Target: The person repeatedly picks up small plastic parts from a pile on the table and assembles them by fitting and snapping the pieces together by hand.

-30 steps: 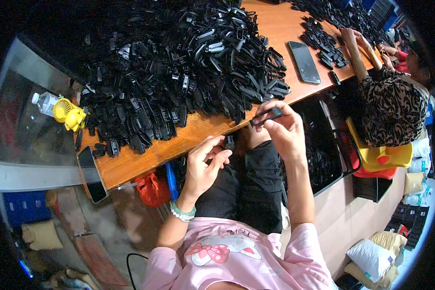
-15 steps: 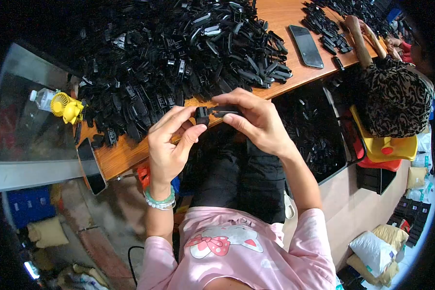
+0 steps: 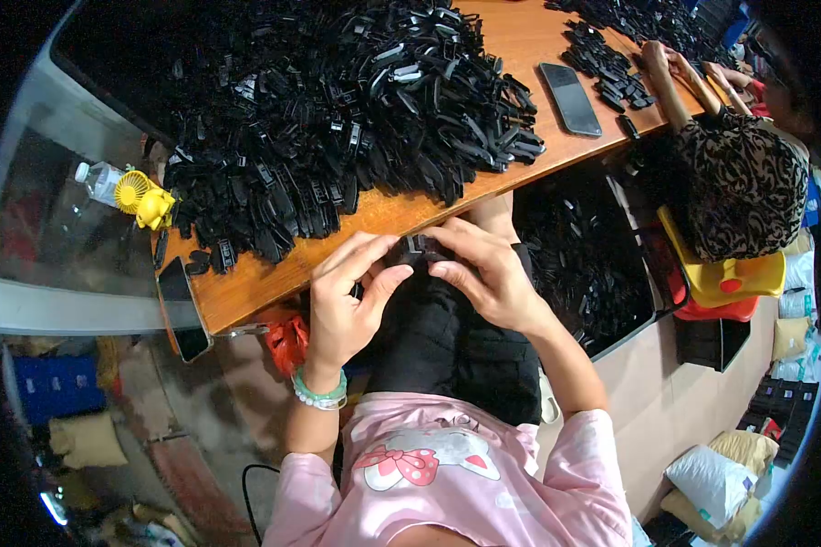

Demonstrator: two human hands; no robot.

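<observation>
My left hand (image 3: 351,296) and my right hand (image 3: 491,278) meet just below the table's front edge. Between their fingertips is a small black plastic piece (image 3: 417,247), pinched from both sides. Whether it is one part or two joined parts is hard to tell. Just beyond my hands, a large heap of black plastic parts (image 3: 337,118) covers the left and middle of the wooden table (image 3: 356,221).
A phone (image 3: 570,98) lies right of the heap, another (image 3: 183,310) at the left corner. A yellow fan (image 3: 146,199) stands by a bottle (image 3: 100,180). A bin of black parts (image 3: 584,255) is below the table. A co-worker (image 3: 743,182) sits at the right.
My hands, first apart with a black part in each, have come together and now hold the dark piece between them. Compared with half a second ago, they are slightly lower and closer.
</observation>
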